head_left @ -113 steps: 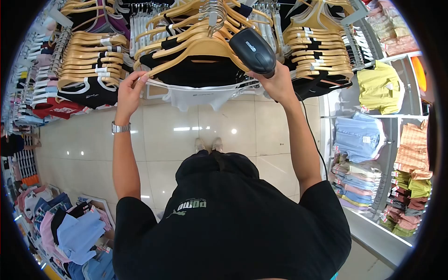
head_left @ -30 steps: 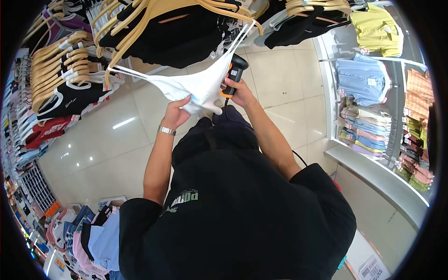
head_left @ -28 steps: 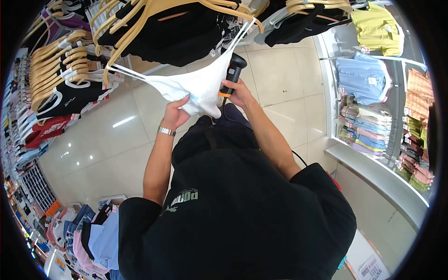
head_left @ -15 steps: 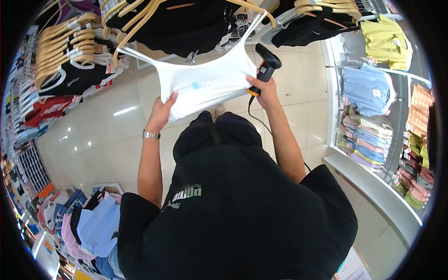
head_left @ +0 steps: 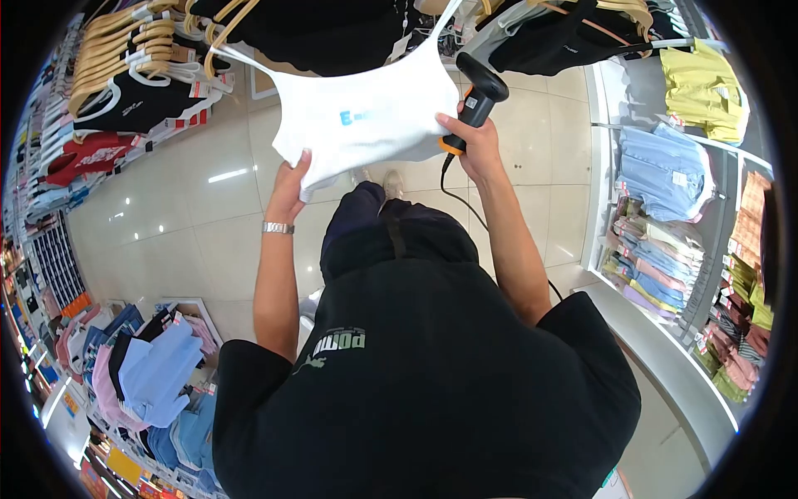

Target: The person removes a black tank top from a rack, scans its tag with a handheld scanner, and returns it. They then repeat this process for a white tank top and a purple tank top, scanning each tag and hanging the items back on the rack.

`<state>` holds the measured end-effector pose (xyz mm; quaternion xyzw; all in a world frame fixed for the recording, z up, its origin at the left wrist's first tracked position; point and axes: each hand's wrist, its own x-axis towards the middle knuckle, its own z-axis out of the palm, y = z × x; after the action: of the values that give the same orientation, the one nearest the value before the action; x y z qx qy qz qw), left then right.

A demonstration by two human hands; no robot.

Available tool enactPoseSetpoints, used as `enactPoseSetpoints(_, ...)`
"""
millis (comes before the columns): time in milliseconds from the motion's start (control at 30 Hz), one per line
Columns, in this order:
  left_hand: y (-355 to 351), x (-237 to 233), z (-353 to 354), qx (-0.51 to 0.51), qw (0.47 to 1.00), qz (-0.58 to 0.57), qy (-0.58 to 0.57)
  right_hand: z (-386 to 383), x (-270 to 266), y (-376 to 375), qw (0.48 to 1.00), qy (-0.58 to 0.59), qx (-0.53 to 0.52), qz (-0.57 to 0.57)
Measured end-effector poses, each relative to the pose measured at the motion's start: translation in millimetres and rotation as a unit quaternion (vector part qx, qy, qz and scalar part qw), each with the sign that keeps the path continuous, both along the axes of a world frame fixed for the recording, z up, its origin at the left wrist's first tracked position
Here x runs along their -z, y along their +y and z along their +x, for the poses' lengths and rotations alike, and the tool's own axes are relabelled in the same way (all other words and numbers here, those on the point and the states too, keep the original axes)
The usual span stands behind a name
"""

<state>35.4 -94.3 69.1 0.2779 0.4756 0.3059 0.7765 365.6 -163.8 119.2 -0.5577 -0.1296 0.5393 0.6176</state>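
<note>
A white strappy top with small blue print hangs by its straps from a wooden hanger, stretched between my hands. My left hand, with a metal watch on the wrist, pinches its lower left edge. My right hand wraps round a black and orange handheld scanner, its thumb pressing on the right edge of the top. A black cable runs down from the scanner beside my right forearm.
Black garments hang beyond the top. A rack of wooden hangers stands at upper left, folded clothes at lower left. Shelves on the right hold a blue shirt and a yellow one. Tiled floor lies below.
The top's front has spread flatter and its blue print shows more clearly. My left hand has shifted slightly lower in view, and my right hand with the scanner slightly right and up.
</note>
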Motion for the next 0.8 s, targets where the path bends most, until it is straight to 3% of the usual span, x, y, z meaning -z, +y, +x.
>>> enactPoseSetpoints(133, -36, 16, 15, 0.073, 0.991, -0.031, -0.105, -2, 0, -7, 0.998, 0.055, -0.029, 0.019)
enactPoseSetpoints(233, -55, 13, 27, 0.088, 0.992, -0.034, -0.085, -3, 8, -21, 0.996, 0.056, -0.073, 0.004)
enactPoseSetpoints(533, -66, 3, 29, 0.006, 0.969, -0.085, -0.230, -5, 42, -53, 0.983, 0.087, -0.162, 0.006)
enactPoseSetpoints(800, -57, -11, 1, -0.005, 0.983, -0.015, -0.182, -13, 51, -53, 0.976, 0.034, -0.213, -0.003)
